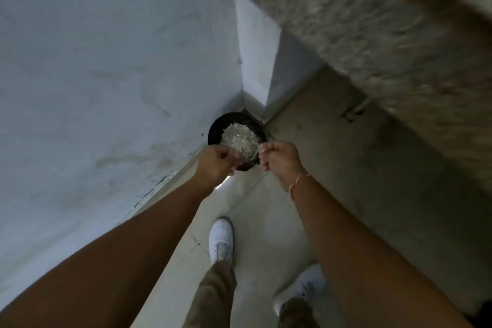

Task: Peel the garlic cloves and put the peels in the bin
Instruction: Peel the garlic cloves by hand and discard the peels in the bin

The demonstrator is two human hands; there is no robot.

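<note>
Your two bare forearms reach forward over your white shoes (221, 239) on the pale tiled floor (255, 210). Both hands hang above the round black bin (217, 128) in the wall corner, which holds a heap of pale papery garlic peels (239, 138). Your left hand (217, 166) is curled, its contents hidden. Your right hand (279, 158) seems to pinch a thin peel sliver (262, 144).

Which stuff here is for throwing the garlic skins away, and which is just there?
For the job: black bin, pale peels heaped inside it, left hand, right hand pinching a wisp of peel.
Just there: white shoes, wrist thread, wall, floor.
</note>
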